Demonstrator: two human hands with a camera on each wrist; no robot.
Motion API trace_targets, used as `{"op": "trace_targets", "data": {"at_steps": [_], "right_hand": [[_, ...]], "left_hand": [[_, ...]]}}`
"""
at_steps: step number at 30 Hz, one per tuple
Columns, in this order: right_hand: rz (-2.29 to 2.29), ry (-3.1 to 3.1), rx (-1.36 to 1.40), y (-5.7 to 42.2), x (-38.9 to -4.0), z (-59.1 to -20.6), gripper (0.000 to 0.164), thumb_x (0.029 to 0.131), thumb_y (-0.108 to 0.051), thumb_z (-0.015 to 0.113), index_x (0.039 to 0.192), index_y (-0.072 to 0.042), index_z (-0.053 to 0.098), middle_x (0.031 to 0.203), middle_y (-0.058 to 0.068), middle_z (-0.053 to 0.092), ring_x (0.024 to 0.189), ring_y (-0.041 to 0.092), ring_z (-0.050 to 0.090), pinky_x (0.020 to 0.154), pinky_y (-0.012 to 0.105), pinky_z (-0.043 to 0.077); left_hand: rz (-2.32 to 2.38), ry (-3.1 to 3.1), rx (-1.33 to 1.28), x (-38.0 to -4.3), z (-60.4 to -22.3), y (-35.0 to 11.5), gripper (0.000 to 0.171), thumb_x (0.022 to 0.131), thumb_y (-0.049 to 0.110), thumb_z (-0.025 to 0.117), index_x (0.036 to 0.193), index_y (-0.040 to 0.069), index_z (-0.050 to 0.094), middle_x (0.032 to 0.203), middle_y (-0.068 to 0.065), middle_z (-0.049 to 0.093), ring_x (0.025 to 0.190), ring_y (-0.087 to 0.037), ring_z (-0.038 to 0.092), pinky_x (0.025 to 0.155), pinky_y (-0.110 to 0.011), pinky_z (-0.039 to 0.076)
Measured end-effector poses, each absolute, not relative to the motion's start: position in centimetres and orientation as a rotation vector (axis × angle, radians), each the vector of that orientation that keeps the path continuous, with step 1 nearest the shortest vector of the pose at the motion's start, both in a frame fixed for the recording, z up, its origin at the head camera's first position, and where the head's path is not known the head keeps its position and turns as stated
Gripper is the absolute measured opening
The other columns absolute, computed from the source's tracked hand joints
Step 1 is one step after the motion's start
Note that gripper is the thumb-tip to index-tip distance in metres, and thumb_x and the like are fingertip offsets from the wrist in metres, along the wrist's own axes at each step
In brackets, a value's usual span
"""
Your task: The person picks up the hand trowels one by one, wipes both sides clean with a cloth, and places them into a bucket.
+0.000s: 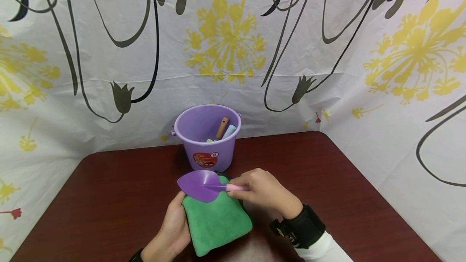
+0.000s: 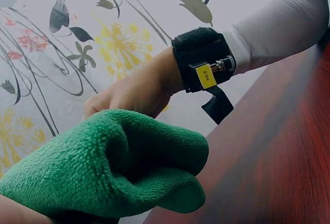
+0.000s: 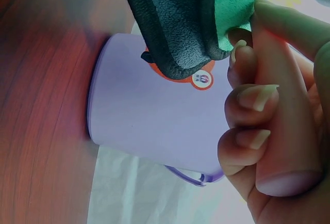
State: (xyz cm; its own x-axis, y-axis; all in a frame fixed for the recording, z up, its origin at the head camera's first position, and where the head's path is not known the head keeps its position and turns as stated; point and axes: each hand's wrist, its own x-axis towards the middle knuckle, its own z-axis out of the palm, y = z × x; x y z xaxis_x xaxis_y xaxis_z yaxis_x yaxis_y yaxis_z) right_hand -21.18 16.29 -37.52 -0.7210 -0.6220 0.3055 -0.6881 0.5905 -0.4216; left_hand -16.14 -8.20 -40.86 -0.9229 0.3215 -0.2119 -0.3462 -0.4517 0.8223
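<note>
My right hand (image 1: 263,189) grips the pink handle (image 3: 286,115) of a small purple trowel (image 1: 198,185), its fingers wrapped round it in the right wrist view. The trowel's blade points left, lying over the upper part of a folded green cloth (image 1: 218,223). My left hand (image 1: 174,225) holds that cloth at its left side, the thumb up at the blade's lower edge and the other fingers mostly hidden underneath. In the left wrist view the cloth (image 2: 77,162) shows thick, soft folds with an opening between them; a dark underside (image 3: 178,28) shows in the right wrist view.
Just beyond the cloth stands a purple bucket (image 1: 225,153) with a red label, holding a brown-handled tool (image 1: 222,127) and a light blue handle (image 1: 229,131). The dark red table (image 1: 120,197) meets a patterned white curtain (image 1: 174,51) at the back and sides.
</note>
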Motion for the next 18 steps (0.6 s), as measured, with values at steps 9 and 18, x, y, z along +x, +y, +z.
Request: {"op": "trace_targets", "data": {"at_steps": [9,18], "right_hand": [[0.825,-2.636,1.159,16.39,-21.39,-37.62,0.018,0.098,-0.045,0.065,0.084,-0.035,0.070,0.067,-0.018,0.051,0.060,-0.005,0.045,0.057,0.013,0.038],[0.824,-2.602,1.181,16.50,-21.39,-37.72,0.015,0.098,-0.044,0.065,0.088,-0.035,0.072,0.070,-0.020,0.056,0.062,-0.006,0.048,0.059,0.013,0.041]], "left_hand": [[2.424,1.367,-0.075,-16.09,-40.31,-8.21,0.046,0.111,0.043,0.018,0.110,0.019,0.057,0.095,0.005,0.065,0.092,-0.009,0.063,0.091,-0.029,0.051],[2.437,1.363,-0.091,-16.03,-40.18,-8.31,0.046,0.111,0.044,0.018,0.120,0.018,0.055,0.098,0.005,0.065,0.095,-0.009,0.063,0.094,-0.030,0.051]]}}
